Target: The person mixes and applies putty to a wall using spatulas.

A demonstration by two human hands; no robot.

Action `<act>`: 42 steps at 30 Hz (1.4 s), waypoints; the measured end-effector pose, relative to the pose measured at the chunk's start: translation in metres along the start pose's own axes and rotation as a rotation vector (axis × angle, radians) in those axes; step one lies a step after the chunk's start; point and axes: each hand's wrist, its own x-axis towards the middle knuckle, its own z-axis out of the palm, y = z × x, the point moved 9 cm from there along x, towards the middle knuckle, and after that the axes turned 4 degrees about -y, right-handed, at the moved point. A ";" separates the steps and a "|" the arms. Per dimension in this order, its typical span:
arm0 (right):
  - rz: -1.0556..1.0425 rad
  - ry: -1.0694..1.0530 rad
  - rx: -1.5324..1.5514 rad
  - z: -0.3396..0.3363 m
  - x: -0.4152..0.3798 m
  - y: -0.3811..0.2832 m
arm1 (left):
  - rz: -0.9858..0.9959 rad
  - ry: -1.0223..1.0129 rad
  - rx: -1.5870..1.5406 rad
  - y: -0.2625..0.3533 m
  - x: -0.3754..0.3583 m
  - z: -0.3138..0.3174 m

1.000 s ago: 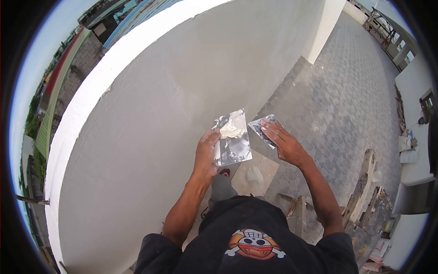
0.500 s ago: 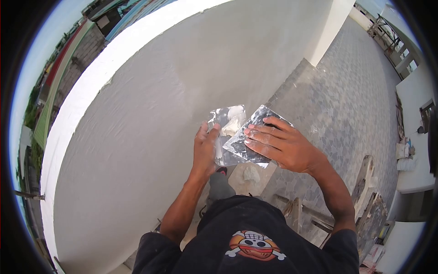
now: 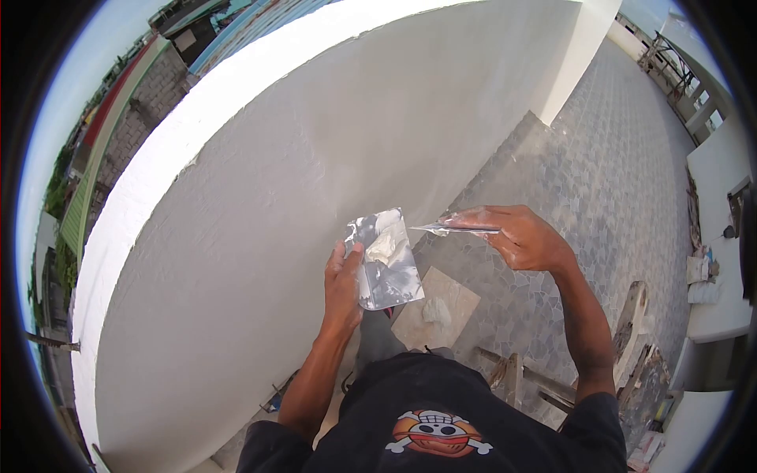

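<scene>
My left hand [image 3: 342, 284] grips the left edge of a flat, smeared plate [image 3: 392, 285], thumb on top. A lump of whitish putty [image 3: 383, 247] sits on its upper middle. To the right, my right hand [image 3: 520, 236] is closed on a thin flat putty blade [image 3: 457, 229], seen nearly edge-on, with white putty along its tip. The blade is apart from the plate. Pale residue coats the fingers of my right hand. Beyond both hands rises the grey skim-coated wall [image 3: 236, 236].
Below my hands a square board [image 3: 465, 303] with a pale lump on it lies on the patterned stone floor [image 3: 615, 173]. A worn wooden trestle [image 3: 631, 319] stands at the lower right. The wall's white top edge [image 3: 150, 181] curves along the left, with buildings beyond.
My right hand has lifted the blade off the plate, moved right and turned it edge-on. The plate in my left hand is slightly lower, and its putty lump is more exposed.
</scene>
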 end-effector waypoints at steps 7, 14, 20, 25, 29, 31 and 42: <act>0.185 0.736 0.235 -0.054 0.049 0.072 | -0.032 0.131 0.021 -0.003 -0.005 -0.014; 0.031 0.945 -0.054 -0.071 0.095 0.086 | -0.067 0.161 0.019 -0.005 -0.007 -0.017; 0.004 0.957 -0.191 -0.063 0.122 0.094 | -0.093 0.140 0.004 -0.017 -0.001 -0.020; -0.012 1.001 -0.296 -0.036 0.123 0.105 | -0.103 0.223 0.000 -0.032 0.004 -0.036; -0.109 1.004 -0.361 0.017 0.122 0.100 | -0.109 0.202 -0.021 -0.035 0.006 -0.037; -0.124 0.996 -0.380 0.049 0.118 0.095 | -0.109 0.192 -0.029 -0.039 0.007 -0.043; 0.506 0.972 0.563 -0.048 0.085 0.178 | -0.076 0.192 -0.055 -0.033 0.004 -0.036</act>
